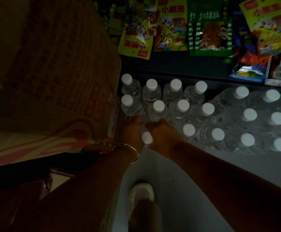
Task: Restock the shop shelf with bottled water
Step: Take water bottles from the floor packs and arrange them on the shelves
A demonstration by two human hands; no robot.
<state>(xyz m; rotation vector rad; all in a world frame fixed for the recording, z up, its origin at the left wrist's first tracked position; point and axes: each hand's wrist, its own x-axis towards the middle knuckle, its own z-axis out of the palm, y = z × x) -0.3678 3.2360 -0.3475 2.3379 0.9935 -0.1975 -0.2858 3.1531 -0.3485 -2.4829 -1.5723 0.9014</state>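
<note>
A big carton stands left; right of it, loose bottles stand in 2 rows on the low shelf, with a shrink-wrapped pack at far right. One bottle sits at the near edge between both hands. Full, it should feel fairly heavy, its thin wall yielding and slick, so the body below the cap is the best hold. The left hand and right hand reach down, fingers curled around it.

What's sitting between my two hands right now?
In the head view, one white-capped water bottle stands between the left hand and the right hand, both gripping it.
</note>
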